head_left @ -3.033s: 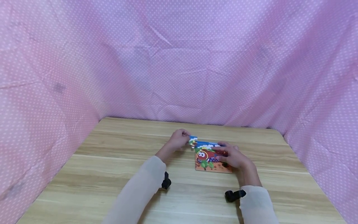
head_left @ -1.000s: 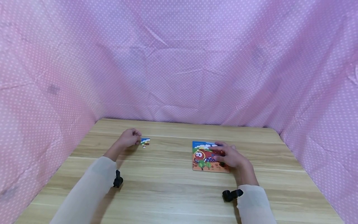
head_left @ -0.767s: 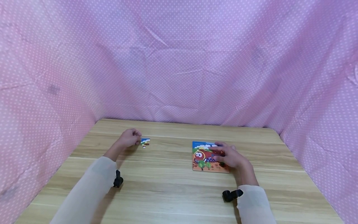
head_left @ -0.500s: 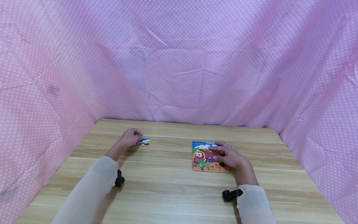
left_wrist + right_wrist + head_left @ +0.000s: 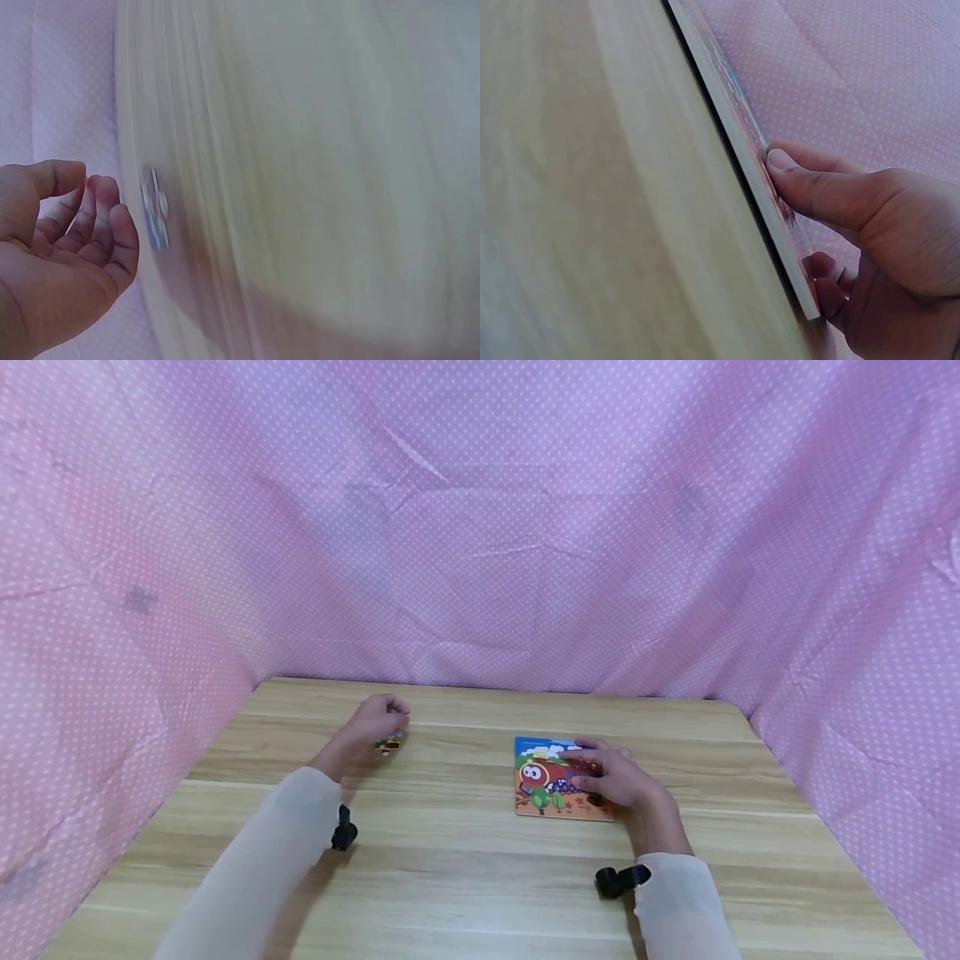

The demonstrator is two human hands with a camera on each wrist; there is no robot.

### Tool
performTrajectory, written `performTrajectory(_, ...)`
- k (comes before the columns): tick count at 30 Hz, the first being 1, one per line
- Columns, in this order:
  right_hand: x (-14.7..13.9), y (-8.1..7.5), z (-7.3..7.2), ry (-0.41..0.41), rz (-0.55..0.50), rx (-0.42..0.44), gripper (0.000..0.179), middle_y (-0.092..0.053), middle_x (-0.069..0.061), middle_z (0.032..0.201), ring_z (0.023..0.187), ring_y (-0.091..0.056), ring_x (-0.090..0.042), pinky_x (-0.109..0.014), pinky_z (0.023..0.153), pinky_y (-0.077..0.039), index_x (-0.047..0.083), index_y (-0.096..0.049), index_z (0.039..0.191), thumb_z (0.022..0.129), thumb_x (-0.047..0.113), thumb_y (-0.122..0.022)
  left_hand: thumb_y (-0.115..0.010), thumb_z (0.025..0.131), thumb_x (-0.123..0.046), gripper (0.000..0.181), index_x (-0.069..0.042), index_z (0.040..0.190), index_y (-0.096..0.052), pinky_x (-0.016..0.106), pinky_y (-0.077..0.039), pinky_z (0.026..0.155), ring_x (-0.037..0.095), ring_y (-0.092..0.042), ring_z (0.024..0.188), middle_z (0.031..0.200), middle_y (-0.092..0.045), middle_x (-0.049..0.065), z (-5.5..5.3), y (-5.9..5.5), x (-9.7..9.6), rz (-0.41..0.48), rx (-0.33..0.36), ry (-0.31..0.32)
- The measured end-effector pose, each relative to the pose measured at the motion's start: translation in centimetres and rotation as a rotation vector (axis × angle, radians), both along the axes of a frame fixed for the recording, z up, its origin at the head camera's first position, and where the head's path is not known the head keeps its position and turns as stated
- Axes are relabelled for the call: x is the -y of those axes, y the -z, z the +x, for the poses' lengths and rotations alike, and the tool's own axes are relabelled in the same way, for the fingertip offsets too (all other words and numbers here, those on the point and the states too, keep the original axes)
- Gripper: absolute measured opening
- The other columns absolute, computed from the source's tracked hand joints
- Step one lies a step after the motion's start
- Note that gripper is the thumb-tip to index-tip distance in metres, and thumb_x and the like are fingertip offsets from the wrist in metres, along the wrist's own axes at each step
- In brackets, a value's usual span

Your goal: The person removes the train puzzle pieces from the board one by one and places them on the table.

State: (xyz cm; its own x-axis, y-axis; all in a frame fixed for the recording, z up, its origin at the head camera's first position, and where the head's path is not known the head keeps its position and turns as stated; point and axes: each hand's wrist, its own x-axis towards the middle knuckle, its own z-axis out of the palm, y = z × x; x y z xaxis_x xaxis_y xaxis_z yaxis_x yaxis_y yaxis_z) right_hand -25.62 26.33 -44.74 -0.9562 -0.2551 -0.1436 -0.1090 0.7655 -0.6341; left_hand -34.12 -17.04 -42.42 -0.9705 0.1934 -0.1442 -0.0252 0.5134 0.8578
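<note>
Piece [image 5: 155, 208] apart from left hand [image 5: 67, 259], left wrist view only

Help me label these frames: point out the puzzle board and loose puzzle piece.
Puzzle board [image 5: 543, 781], head view: left part of its printed face.
Loose puzzle piece [image 5: 156, 211], left wrist view: its middle.

A smooth, faintly glossy finish is shown over the wood grain of the surface [image 5: 465, 877]. The board [image 5: 551, 795] is faced with a smooth print and edged in pale, matt material. The piece [image 5: 388, 745] is printed too, though its finish is too blurred to be judged. Creased cloth is seen in the curtain [image 5: 480, 543], matt cloth in the sleeves [image 5: 247, 860], black plastic in the cameras [image 5: 607, 883].
</note>
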Motion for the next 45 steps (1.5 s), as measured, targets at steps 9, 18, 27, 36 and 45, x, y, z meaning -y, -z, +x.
performTrajectory(9, 0.1, 0.1, 0.0, -0.009, 0.007, -0.013, 0.041, -0.032, -0.006, 0.163, 0.129, -0.027, -0.038, -0.070, 0.104, -0.031, 0.032, -0.064, 0.140, 0.099, 0.030, -0.069, -0.060, 0.100, -0.009, 0.022, 0.002, 0.119, -0.061, 0.034, -0.054, 0.079, 0.028, -0.065, 0.093, 0.106, -0.062, 0.013, -0.9, -0.3, -4.0, -0.033, -0.039, 0.053)
performTrajectory(18, 0.0, 0.1, -0.1, -0.017, 0.032, -0.041, 0.046, -0.032, -0.008, 0.163, 0.130, -0.029, -0.039, -0.068, 0.105, -0.032, 0.026, -0.060, 0.145, 0.100, 0.028, -0.068, -0.060, 0.099, -0.009, 0.016, -0.002, 0.114, -0.063, 0.032, -0.055, 0.079, 0.026, -0.065, 0.092, 0.103, -0.062, 0.009, -1.1, -0.3, -9.0, -0.002, -0.028, 0.117)
performTrajectory(27, 0.0, 0.0, -0.1, -0.032, 0.039, -0.056, 0.051, -0.033, -0.010, 0.163, 0.127, -0.031, -0.038, -0.067, 0.104, -0.035, 0.023, -0.056, 0.148, 0.099, 0.029, -0.069, -0.061, 0.098, -0.010, 0.020, -0.003, 0.116, -0.063, 0.030, -0.053, 0.075, 0.020, -0.061, 0.088, 0.100, -0.063, 0.007, -0.4, 0.1, -13.4, -0.033, -0.061, 0.204)
performTrajectory(36, 0.0, 0.0, -0.2, -0.022, 0.037, -0.039, 0.054, -0.031, -0.008, 0.164, 0.129, -0.030, -0.038, -0.067, 0.106, -0.034, 0.024, -0.054, 0.150, 0.098, 0.031, -0.070, -0.061, 0.099, -0.010, 0.013, -0.006, 0.111, -0.064, 0.029, -0.051, 0.076, 0.018, -0.058, 0.089, 0.099, -0.062, 0.005, 0.7, 0.1, -17.5, -0.058, -0.092, 0.258)
performTrajectory(45, -0.1, 0.0, -0.2, -0.044, 0.039, -0.057, 0.055, -0.031, -0.010, 0.164, 0.127, -0.032, -0.038, -0.068, 0.106, -0.033, 0.018, -0.052, 0.150, 0.099, 0.029, -0.069, -0.065, 0.098, -0.010, 0.014, -0.005, 0.110, -0.066, 0.028, -0.051, 0.077, 0.016, -0.058, 0.088, 0.097, -0.062, 0.003, 1.5, 1.1, -20.1, -0.079, -0.102, 0.273)
